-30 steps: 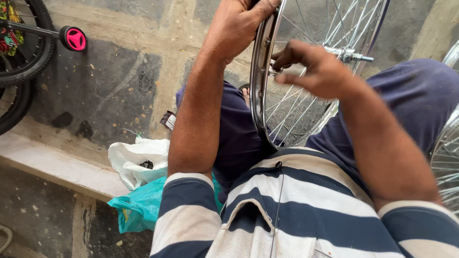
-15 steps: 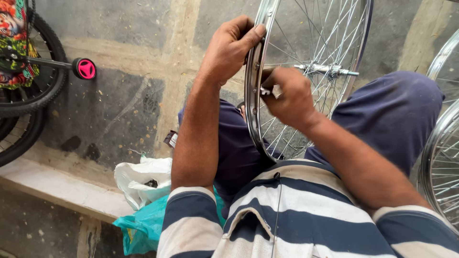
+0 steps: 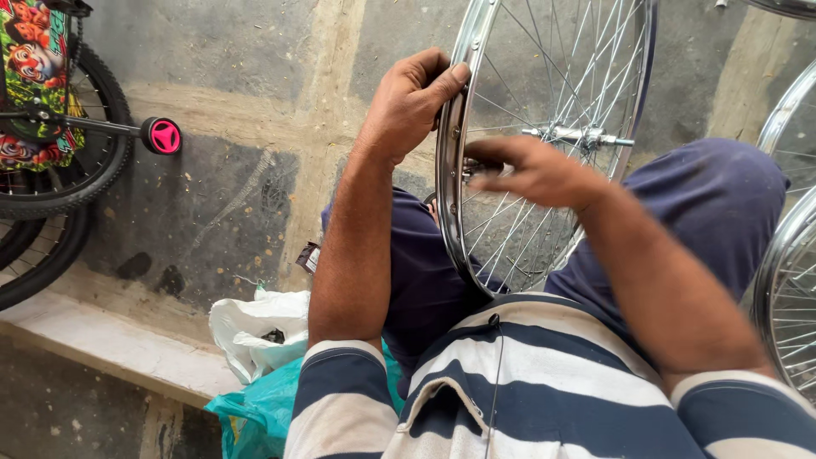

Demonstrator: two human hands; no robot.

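A bare spoked bicycle wheel [image 3: 544, 144] is standing upright between the person's knees, its lower rim sinking out of sight behind the striped shirt [image 3: 510, 382] and dark blue trousers [image 3: 705, 212]. The left hand [image 3: 412, 102] is clamping the chrome rim from the outer side, thumb lying along the edge and fingers curling round behind it. The right hand [image 3: 531, 170] is reaching across the face of the wheel just inside the rim, fingertips pinching something small and metallic at a spoke end; it is too blurred to say whether it is a tool or the spoke nipple itself. The axle and hub [image 3: 578, 136] are sitting just above the right hand's knuckles, with spokes fanning out to the rim all around.

The right forearm is lying across the lower spokes and is hiding that part of the wheel from view. Another chrome wheel [image 3: 786, 280] is leaning at the right edge, close to the right knee, and a sliver of another rim is showing at the top right corner.

On the left, well apart from the hands, a child's bicycle with black tyres [image 3: 59, 187] is standing on the concrete floor [image 3: 212, 76], its pink pedal [image 3: 161, 136] pointing towards the person. Just beside the left elbow, a white plastic bag [image 3: 255, 331] is lying on a pale stone ledge [image 3: 102, 340], with a teal plastic bag [image 3: 263, 412] bunching just below it.
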